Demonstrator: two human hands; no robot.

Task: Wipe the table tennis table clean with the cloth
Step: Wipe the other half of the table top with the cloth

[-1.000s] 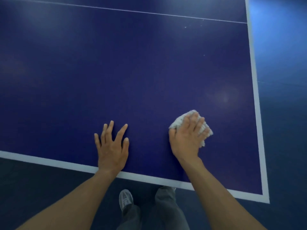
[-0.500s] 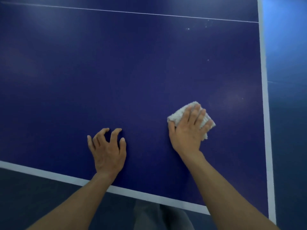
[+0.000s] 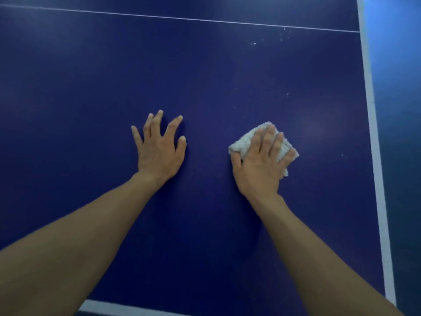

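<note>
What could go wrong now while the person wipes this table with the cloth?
1. The cloth is wadded small under the right hand, so strokes may miss the white specks near the far line.
2. The left hand presses bare on the table and may leave smudges.

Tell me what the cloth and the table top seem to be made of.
Cloth: off-white terry or microfibre by its look, with a fuzzy, nubby pile at the edges. Table top: hard, smooth painted board, probably; dark blue, semi-matt, with faint glare patches and white lines.
</note>
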